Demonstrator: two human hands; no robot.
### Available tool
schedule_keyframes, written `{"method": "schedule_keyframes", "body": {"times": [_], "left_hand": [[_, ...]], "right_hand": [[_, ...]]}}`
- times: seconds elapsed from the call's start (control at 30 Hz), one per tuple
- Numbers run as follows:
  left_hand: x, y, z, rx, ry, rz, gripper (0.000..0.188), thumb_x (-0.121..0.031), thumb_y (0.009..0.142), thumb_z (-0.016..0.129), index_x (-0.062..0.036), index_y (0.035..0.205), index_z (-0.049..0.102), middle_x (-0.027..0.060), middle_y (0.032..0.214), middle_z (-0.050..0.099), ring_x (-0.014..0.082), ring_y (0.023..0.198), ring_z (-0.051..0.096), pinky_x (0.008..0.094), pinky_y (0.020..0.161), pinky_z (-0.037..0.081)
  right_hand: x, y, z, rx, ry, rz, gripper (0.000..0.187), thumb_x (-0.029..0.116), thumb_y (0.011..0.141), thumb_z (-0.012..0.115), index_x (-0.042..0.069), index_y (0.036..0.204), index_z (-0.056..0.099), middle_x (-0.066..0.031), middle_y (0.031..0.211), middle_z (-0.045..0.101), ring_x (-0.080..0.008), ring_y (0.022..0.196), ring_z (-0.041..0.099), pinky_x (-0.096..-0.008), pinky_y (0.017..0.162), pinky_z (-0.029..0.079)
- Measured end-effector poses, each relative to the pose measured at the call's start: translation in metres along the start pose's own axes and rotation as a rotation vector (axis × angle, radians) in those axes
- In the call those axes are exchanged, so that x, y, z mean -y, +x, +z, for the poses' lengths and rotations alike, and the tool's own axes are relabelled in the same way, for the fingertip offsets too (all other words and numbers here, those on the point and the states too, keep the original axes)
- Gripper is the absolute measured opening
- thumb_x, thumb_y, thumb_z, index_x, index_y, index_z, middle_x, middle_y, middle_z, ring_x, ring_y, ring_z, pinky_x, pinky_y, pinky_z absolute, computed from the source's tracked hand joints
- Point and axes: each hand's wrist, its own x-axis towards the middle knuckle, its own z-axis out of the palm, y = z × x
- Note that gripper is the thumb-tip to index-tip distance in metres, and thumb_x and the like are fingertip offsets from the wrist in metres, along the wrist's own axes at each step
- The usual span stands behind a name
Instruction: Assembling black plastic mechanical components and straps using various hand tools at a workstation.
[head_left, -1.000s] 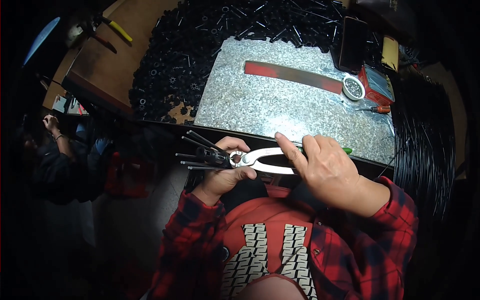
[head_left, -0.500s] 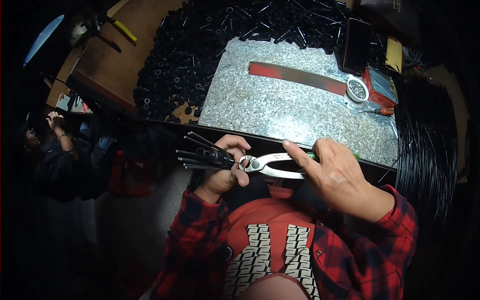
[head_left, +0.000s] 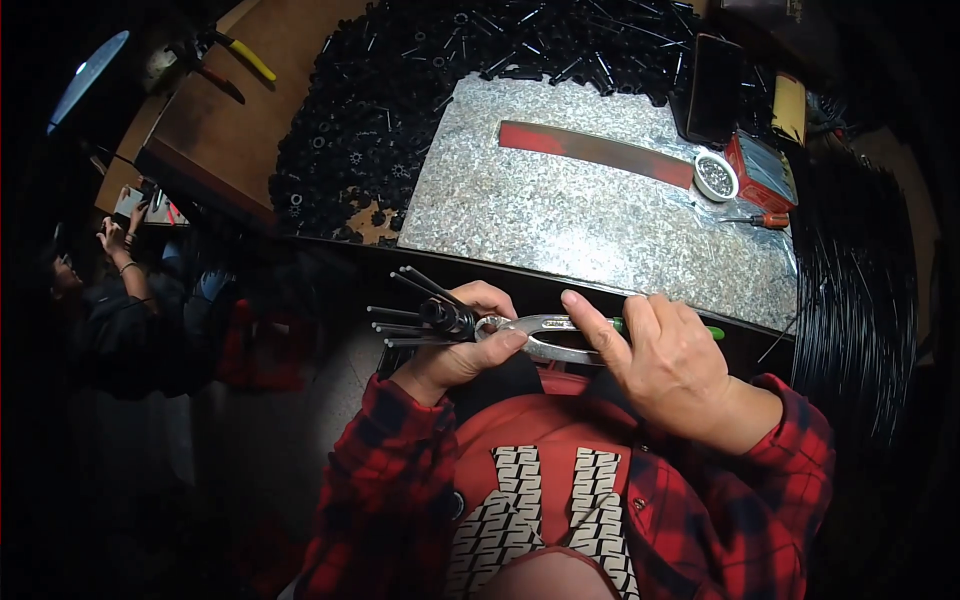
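Note:
My left hand (head_left: 440, 368) grips a small black cylindrical part (head_left: 447, 317) with several thin black rods (head_left: 396, 326) sticking out to the left. Its thumb lies against the head of a pair of metal pincers (head_left: 550, 323) with green handles. My right hand (head_left: 680, 360) is wrapped round those handles, its index finger stretched along the upper one. The pincers' jaws meet the right side of the black part; my left fingers partly hide what lies between them.
A speckled grey slab (head_left: 500, 220) lies ahead, bearing a red-and-brown strip (head_left: 595, 155). At its right are a white cup (head_left: 715, 177) of small metal pieces, a red box (head_left: 762, 172) and a screwdriver (head_left: 770, 220). Black parts (head_left: 350, 120) are heaped behind; a co-worker (head_left: 125, 265) is at left.
My left hand and the black part have shifted slightly right, and the part has turned. My left thumb has moved up onto the pincers' head. The pincers have rotated a little in my right hand.

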Motion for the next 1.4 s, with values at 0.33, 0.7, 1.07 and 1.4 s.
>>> {"method": "schedule_keyframes", "body": {"times": [0.33, 0.7, 1.07, 1.4], "left_hand": [[0.008, 0.003, -0.015, -0.097, -0.227, 0.067, 0.075, -0.06, 0.062, 0.078, -0.0002, 0.103, 0.056, -0.003, 0.071, 0.054, 0.0027, 0.065, 0.049, 0.0178, 0.057, 0.037], [-0.008, 0.004, -0.063, -0.412, -0.552, 0.278, 0.077, -0.086, 0.068, 0.031, -0.0124, 0.081, 0.047, -0.0059, 0.048, 0.031, 0.007, 0.04, 0.031, 0.024, 0.047, 0.033], [-0.023, 0.011, -0.064, -0.596, -0.865, 0.202, 0.068, -0.084, 0.074, 0.034, -0.0167, 0.064, 0.036, -0.0061, 0.046, 0.026, 0.0071, 0.039, 0.024, 0.0227, 0.045, 0.025], [-0.033, 0.003, -0.024, -0.54, -1.251, 0.104, 0.066, -0.08, 0.079, 0.035, -0.0161, 0.063, 0.037, -0.005, 0.049, 0.031, 0.0098, 0.045, 0.03, 0.0249, 0.055, 0.03]], "right_hand": [[-0.01, 0.02, 0.023, 0.101, 0.709, 0.103, 0.067, 0.022, 0.08, 0.071, 0.006, 0.138, 0.042, -0.0169, 0.079, 0.054, -0.0351, 0.065, 0.056, -0.0415, 0.06, 0.047], [-0.054, 0.018, 0.087, 0.016, 0.305, 0.415, 0.071, 0.03, 0.073, 0.075, 0.001, 0.13, 0.044, -0.0193, 0.096, 0.056, -0.0369, 0.085, 0.058, -0.0442, 0.073, 0.047], [0.034, 0.003, 0.086, -0.058, 0.952, -0.056, 0.035, 0.018, 0.079, 0.071, -0.002, 0.106, 0.06, -0.0157, 0.094, 0.059, -0.0323, 0.083, 0.06, -0.0373, 0.071, 0.051], [0.037, 0.001, 0.096, -0.242, 1.859, 0.208, 0.103, 0.026, 0.08, 0.074, 0.015, 0.149, -0.001, -0.0175, 0.121, 0.044, -0.0179, 0.073, 0.06, -0.0292, 0.059, 0.055]]}}
